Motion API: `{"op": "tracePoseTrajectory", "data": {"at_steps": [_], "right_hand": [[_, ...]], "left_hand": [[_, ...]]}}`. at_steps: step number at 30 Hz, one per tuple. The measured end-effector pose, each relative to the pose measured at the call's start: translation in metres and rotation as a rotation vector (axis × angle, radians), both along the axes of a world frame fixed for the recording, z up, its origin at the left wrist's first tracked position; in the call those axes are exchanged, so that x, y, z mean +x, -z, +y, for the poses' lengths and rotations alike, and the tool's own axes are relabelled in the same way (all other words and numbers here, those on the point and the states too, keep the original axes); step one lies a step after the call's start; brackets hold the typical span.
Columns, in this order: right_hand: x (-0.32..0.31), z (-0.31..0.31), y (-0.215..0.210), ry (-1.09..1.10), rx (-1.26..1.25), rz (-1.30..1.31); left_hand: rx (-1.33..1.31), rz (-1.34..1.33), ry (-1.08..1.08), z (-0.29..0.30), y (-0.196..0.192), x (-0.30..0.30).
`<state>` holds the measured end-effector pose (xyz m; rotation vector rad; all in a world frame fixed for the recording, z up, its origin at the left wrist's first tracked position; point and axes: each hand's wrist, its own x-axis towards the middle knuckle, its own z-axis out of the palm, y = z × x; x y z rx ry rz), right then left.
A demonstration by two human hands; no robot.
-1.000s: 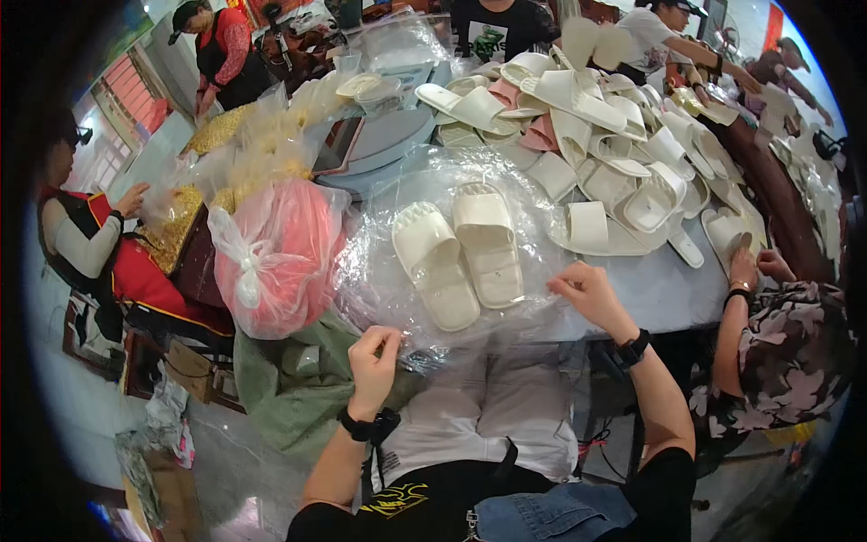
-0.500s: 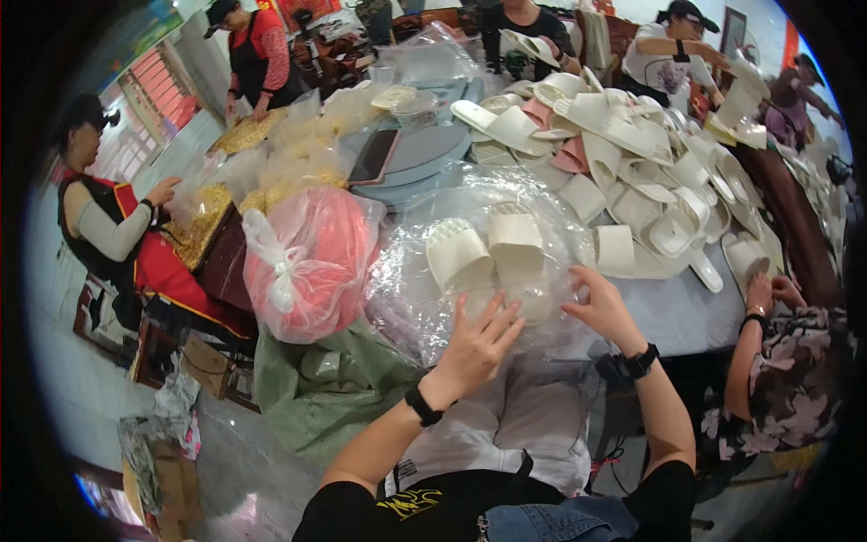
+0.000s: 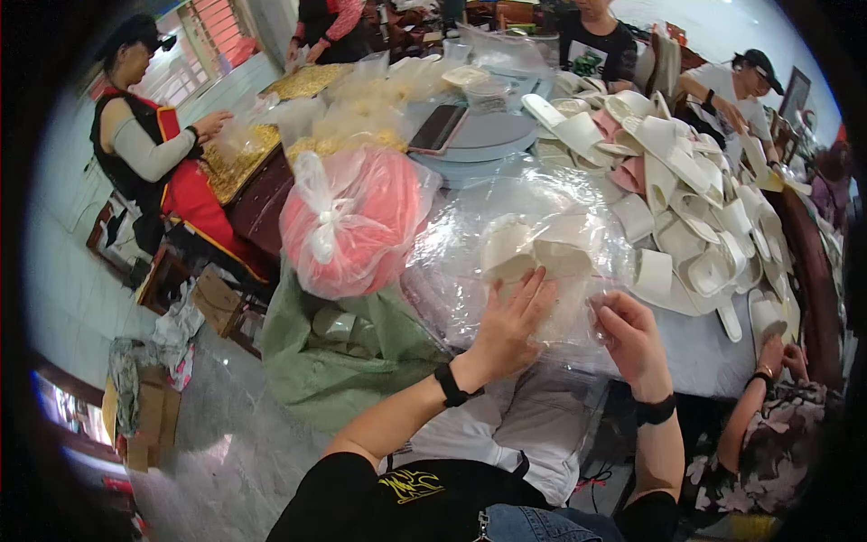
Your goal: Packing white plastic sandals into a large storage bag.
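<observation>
- The pair of cream slippers (image 3: 535, 256) sits inside a clear plastic bag (image 3: 506, 226) at the near edge of the counter (image 3: 704, 352).
- Left hand (image 3: 510, 316) lies flat on the bag, fingers (image 3: 533, 287) spread over the slippers' near ends.
- Right hand (image 3: 632, 336) pinches the bag's film just right of the slippers.
- A pink tied bag (image 3: 357, 221) stands to the left.

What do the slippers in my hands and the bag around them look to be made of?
Slippers: probably moulded foam or soft plastic, matte cream, thick smooth soles. Clear bag: thin plastic film, glossy and see-through, with creases and glare. Left hand presses it; right hand pinches its edge.
</observation>
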<state>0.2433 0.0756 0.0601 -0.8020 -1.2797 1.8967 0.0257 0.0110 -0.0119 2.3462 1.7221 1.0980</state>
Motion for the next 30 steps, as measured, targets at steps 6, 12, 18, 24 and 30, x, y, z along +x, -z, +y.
{"op": "tracePoseTrajectory", "data": {"at_steps": [6, 12, 18, 24, 30], "right_hand": [[0.008, -0.038, 0.022, 0.007, 0.273, 0.100], [-0.008, -0.087, 0.016, -0.289, 0.775, -0.132], [-0.119, -0.128, 0.079, -0.752, 1.030, -0.022], [-0.212, -0.128, 0.180, -0.847, 1.144, -0.805], [-0.245, -0.138, 0.197, -1.245, 1.076, -0.870]], "left_hand": [[0.099, -0.282, 0.030, -0.020, -0.017, -0.022], [-0.128, -0.580, 0.211, -0.122, -0.078, -0.090], [-0.172, -0.460, -0.100, -0.239, -0.133, -0.151], [-0.168, -0.262, -0.439, -0.300, -0.135, -0.185], [-0.260, -0.235, -0.539, -0.304, -0.091, -0.219]]}}
